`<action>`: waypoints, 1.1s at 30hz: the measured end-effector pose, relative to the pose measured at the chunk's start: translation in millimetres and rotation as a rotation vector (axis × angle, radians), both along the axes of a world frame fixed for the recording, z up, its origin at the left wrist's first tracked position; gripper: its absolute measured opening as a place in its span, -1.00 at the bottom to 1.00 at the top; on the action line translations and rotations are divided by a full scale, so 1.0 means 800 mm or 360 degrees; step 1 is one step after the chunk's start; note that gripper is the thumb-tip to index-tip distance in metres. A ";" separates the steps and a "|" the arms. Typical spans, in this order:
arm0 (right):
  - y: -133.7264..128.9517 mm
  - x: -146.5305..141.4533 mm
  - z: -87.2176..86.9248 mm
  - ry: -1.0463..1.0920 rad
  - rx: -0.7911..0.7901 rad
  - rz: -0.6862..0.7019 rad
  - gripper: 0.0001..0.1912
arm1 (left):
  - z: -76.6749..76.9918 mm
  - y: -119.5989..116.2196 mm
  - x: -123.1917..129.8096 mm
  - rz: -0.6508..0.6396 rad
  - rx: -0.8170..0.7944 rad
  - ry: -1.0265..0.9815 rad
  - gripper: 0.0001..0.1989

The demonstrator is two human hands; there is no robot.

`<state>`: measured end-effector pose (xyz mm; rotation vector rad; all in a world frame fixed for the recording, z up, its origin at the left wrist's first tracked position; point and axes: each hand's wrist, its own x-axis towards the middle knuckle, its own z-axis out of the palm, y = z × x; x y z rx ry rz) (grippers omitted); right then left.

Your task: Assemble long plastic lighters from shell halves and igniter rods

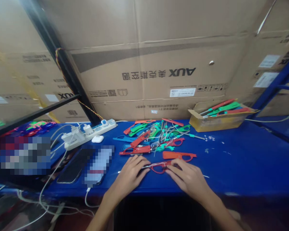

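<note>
Low over the table's near side, a red long-nose lighter lies crosswise between my two hands, its looped trigger guard and a pale wire showing. My left hand pinches its dark, metallic left end. At the other end, the fingers of my right hand close on the red handle and hide part of it. Just beyond my right fingers lies an orange lighter shell. Past my left hand, a red lighter piece sits at the front of a heap of lighter parts in red, green and blue, with metal tubes and white wires.
An open cardboard box of lighters stands at the back right. To the left are a white power strip, an earbud case, a dark phone and a charging phone. Large cartons wall off the back.
</note>
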<state>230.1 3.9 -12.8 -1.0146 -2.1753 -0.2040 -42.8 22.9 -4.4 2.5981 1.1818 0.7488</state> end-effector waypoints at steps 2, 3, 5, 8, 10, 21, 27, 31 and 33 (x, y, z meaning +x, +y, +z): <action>0.000 0.000 0.000 -0.0003 -0.0024 -0.0006 -0.68 | 0.001 0.000 0.000 0.0001 -0.0003 0.0003 -0.84; 0.000 -0.001 0.000 -0.0001 -0.0041 -0.0010 -0.68 | 0.001 0.001 0.000 0.0000 -0.0006 0.0006 -0.85; 0.000 -0.001 0.001 -0.0008 -0.0059 -0.0012 -0.68 | 0.001 0.001 0.001 -0.0001 -0.0013 0.0013 -0.85; 0.000 -0.002 0.002 -0.0032 -0.0019 -0.0017 -0.68 | 0.000 0.002 0.001 -0.0007 -0.0018 0.0016 -0.84; -0.001 -0.002 0.002 -0.0052 0.0017 -0.0024 -0.68 | 0.001 0.002 0.001 -0.0013 -0.0013 0.0013 -0.84; -0.003 0.001 0.005 -0.0072 0.0069 -0.0008 -0.69 | 0.002 0.001 0.001 -0.0018 -0.0032 0.0011 -0.86; 0.001 0.000 0.007 -0.0052 0.0008 0.0003 -0.66 | 0.003 -0.001 0.002 -0.0006 -0.0025 0.0014 -0.85; 0.001 0.001 0.006 -0.0063 0.0024 0.0009 -0.67 | 0.004 -0.001 0.002 0.0000 -0.0035 0.0021 -0.86; 0.000 0.001 0.006 -0.0066 0.0028 -0.0001 -0.68 | 0.004 -0.001 0.002 0.0002 -0.0031 0.0023 -0.86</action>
